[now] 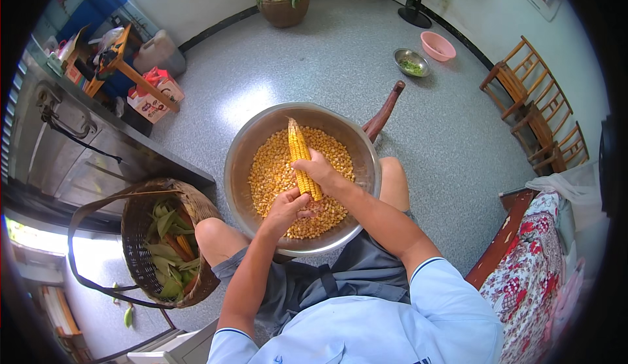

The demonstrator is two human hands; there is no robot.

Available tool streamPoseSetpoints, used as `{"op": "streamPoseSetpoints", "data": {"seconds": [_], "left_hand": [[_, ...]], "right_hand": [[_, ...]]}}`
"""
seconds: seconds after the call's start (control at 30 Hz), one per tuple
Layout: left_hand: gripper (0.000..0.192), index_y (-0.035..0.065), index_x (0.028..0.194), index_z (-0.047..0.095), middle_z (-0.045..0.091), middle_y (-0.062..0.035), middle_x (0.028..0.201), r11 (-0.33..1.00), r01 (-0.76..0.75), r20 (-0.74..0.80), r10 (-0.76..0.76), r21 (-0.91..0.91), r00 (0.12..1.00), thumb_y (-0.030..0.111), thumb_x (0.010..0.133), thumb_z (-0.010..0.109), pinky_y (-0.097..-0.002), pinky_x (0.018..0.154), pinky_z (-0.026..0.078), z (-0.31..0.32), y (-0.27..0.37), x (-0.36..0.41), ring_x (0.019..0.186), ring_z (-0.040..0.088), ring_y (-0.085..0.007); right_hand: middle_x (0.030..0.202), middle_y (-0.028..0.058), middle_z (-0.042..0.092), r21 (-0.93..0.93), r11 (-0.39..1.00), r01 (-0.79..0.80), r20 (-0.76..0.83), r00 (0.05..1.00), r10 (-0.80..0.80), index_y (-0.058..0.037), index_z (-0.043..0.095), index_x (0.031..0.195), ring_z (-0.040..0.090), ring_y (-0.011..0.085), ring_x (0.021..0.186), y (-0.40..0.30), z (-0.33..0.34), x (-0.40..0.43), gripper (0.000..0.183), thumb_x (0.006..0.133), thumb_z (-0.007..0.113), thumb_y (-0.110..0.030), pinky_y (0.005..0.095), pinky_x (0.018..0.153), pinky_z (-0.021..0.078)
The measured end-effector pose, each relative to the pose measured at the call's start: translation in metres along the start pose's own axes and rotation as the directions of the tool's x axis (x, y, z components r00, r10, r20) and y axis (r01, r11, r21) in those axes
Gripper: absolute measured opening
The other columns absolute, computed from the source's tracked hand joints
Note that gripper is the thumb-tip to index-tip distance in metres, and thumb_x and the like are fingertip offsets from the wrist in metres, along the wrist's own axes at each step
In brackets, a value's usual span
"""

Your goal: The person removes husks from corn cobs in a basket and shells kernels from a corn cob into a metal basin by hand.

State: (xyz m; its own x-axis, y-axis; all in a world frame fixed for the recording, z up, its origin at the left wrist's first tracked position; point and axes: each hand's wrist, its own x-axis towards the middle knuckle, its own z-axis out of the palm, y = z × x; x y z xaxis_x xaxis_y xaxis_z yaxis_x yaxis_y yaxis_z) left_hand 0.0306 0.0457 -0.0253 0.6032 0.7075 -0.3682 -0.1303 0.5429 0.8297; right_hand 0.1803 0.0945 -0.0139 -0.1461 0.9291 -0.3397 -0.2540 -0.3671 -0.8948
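An ear of yellow corn (298, 143) stands at a slant over a large metal basin (365, 160), its narrow tip pointing away from me. My right hand (316, 170) is closed around the lower half of the ear. At its near end is my left hand (287, 212), fingers partly curled, the fingertips touching or just beside the ear; I cannot tell how firmly they hold it. Loose corn kernels (270, 168) cover the bottom of the basin, which rests between my knees. Some kernels lie hidden under my hands.
Left of my knee stands a woven basket (196, 202) with husks and corn ears. A wooden branch-like piece (385, 114) juts out behind the basin. Farther off are a metal bowl with greens (411, 63), a pink basin (438, 46) and wooden chairs (537, 114). A metal door (98, 153) is at left.
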Motion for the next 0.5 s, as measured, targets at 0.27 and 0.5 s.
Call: {"op": "streamPoseSetpoints", "data": {"seconds": [0.27, 0.5], "left_hand": [[0.036, 0.0003, 0.123, 0.047, 0.058, -0.0078, 0.112, 0.998, -0.001, 0.052, 0.005, -0.065, 0.999, 0.024, 0.095, 0.047, -0.0336, 0.081, 0.052, -0.0039, -0.0054, 0.0019, 0.097, 0.061, -0.0194], [0.035, -0.0027, 0.123, 0.045, 0.057, -0.0123, 0.113, 0.98, 0.031, 0.103, -0.011, -0.198, 0.995, 0.017, 0.095, 0.037, -0.0383, 0.082, 0.052, -0.0063, -0.0033, 0.0047, 0.098, 0.061, -0.0257]], "right_hand": [[0.081, 0.0084, 0.054, -0.015, 0.999, 0.031, 0.009, 0.999, -0.031, 0.0016, 0.048, 0.107, 0.054, 0.0149, 0.067, 0.0016, -0.0023, 0.0022, 0.038, 0.076, 0.059, -0.015, 0.0286, 0.058, 0.047], [0.08, 0.0092, 0.054, -0.001, 1.0, 0.007, 0.014, 1.0, -0.007, 0.0028, 0.047, 0.107, 0.054, 0.0155, 0.065, 0.0013, -0.0032, 0.0024, 0.038, 0.076, 0.059, -0.014, 0.029, 0.057, 0.047]]}}
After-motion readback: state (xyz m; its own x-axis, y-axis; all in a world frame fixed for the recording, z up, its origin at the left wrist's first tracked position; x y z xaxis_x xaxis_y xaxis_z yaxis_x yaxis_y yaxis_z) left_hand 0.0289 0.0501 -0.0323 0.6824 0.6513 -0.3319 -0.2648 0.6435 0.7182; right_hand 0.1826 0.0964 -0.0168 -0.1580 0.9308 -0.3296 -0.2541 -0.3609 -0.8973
